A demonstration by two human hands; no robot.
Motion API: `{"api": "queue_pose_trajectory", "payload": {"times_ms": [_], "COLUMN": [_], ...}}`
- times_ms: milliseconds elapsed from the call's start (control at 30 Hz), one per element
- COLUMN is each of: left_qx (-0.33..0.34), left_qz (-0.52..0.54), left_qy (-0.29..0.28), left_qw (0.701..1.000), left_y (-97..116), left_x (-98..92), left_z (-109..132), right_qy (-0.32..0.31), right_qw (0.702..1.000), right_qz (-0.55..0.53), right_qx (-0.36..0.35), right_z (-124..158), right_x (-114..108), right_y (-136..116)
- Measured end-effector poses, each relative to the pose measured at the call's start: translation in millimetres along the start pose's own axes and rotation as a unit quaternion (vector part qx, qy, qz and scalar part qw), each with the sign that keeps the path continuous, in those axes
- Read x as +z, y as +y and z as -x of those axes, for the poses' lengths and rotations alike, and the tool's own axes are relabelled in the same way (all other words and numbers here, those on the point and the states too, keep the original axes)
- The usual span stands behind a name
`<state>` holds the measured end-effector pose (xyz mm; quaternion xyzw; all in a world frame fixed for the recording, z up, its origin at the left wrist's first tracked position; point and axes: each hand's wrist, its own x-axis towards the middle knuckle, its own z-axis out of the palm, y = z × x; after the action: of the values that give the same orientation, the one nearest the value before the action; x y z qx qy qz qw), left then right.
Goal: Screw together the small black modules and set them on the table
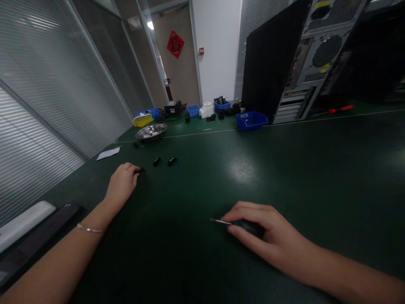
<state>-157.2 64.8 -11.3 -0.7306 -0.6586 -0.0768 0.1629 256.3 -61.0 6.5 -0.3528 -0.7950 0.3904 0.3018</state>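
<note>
My left hand (124, 179) reaches out at the left of the green tabletop, its fingers closed on a small black part (141, 170). Two similar small dark parts with a green sheen, one nearer (157, 161) and one further right (172, 161), lie just beyond those fingertips. Low in the middle, my right hand (256, 226) rests on the table, wrapped round the dark handle of a screwdriver (220, 221). Its thin metal shaft points left from between thumb and forefinger. Much of the handle is hidden by the hand.
A metal bowl (151, 131) and a sheet of paper (108, 153) lie at the far left. Blue bins (252, 121), a yellow bin (142, 120) and a white device (206, 110) line the back. Computer cases (272, 59) stand at the right. A keyboard (41, 236) sits lower left.
</note>
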Motion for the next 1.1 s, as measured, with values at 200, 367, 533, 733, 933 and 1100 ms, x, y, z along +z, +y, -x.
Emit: {"api": "queue_pose_trajectory", "payload": {"times_ms": [200, 367, 533, 733, 933, 1100], "left_qx": [-0.035, -0.033, -0.007, 0.007, 0.020, 0.012], "left_qz": [0.055, 0.077, 0.080, 0.068, 0.054, 0.061], "left_qy": [0.037, 0.049, 0.047, 0.040, 0.025, 0.025], "left_qw": [0.997, 0.995, 0.996, 0.997, 0.998, 0.998], "left_y": [-4.5, -7.2, -9.8, -9.6, -2.1, -2.1], "left_x": [-0.7, -1.7, -2.2, -2.3, -5.0, -3.6], "left_z": [2.7, 3.6, 5.1, 4.1, 3.1, 3.4], "right_qy": [-0.002, -0.006, 0.000, 0.000, -0.001, -0.006], "right_qw": [1.000, 1.000, 1.000, 1.000, 1.000, 1.000], "right_qz": [-0.010, -0.001, 0.008, 0.001, 0.004, -0.002], "right_qx": [-0.001, 0.009, 0.007, 0.003, 0.004, 0.007], "right_z": [0.6, 0.6, 0.0, -0.1, -0.6, -0.1], "right_x": [-0.3, -0.9, 0.0, -0.6, -0.4, -0.8], "right_y": [1.7, -0.9, -0.9, 0.4, 0.6, -1.2]}}
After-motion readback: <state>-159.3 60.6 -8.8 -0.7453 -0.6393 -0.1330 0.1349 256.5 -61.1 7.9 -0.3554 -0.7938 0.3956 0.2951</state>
